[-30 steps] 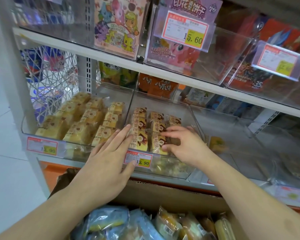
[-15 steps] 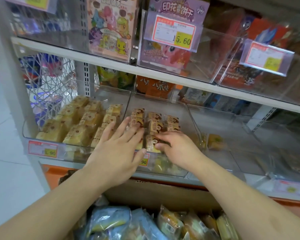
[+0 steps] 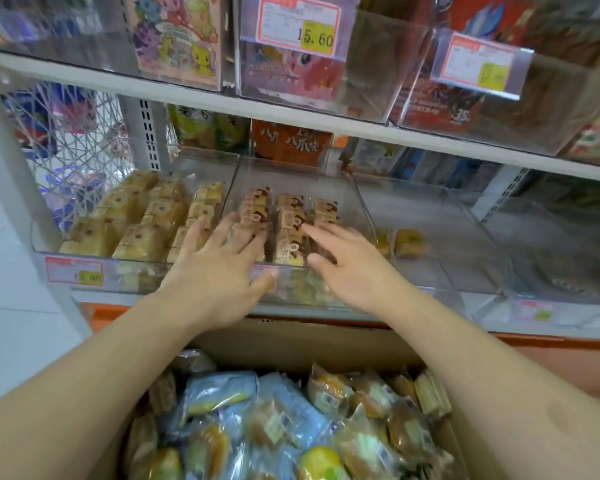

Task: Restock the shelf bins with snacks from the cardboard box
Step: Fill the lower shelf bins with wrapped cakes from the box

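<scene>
- Left hand (image 3: 219,275): fingers (image 3: 222,233) extended, released, over the bin (image 3: 361,202) front.
- Right hand (image 3: 352,268): fingers spread, released.
- Snacks (image 3: 288,230): in 3 rows, just beyond both fingertips.
- Box (image 3: 291,344): below the wrists.

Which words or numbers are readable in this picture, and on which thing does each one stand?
"15.60": yellow patch of the price tag on the upper clear bin.
"35": lower corner of the red box, upper right.
"八爪烧": orange packet behind the middle bin.
Lower price tags, snack wrappers: too blurred to read.
</scene>
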A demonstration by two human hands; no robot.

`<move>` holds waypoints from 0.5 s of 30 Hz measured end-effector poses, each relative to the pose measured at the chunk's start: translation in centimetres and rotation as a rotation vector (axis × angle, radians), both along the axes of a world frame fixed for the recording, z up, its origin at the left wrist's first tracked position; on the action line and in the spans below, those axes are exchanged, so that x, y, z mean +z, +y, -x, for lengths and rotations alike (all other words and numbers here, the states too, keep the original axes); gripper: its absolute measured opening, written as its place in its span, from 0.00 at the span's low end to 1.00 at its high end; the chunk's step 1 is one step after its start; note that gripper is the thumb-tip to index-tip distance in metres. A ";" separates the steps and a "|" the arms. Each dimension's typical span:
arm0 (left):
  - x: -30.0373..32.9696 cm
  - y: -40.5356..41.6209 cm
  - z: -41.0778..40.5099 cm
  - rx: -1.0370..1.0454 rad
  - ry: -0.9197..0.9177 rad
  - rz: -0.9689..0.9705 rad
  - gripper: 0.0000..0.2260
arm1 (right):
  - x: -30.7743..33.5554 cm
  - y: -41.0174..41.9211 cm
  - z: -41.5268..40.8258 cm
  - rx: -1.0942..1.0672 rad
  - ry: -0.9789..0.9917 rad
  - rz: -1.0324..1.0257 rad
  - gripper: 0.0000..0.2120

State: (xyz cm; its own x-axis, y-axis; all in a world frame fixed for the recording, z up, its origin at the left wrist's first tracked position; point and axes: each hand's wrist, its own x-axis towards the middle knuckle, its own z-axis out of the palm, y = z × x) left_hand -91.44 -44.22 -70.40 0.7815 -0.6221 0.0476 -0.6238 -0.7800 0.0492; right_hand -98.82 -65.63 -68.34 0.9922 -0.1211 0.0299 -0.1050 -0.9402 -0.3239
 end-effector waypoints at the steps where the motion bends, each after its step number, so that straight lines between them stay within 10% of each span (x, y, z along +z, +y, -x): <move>1: 0.1 0.0 0.6 -0.017 0.008 0.021 0.33 | 0.3 0.0 1.8 -0.001 -0.047 -0.025 0.26; 6: -0.3 0.0 6.0 -0.188 0.101 0.193 0.30 | -2.0 -1.8 11.6 -0.114 -0.148 -0.138 0.21; 15: -10.3 -0.6 14.9 -0.181 0.476 0.167 0.25 | -10.9 -6.9 20.3 -0.300 0.391 -0.140 0.17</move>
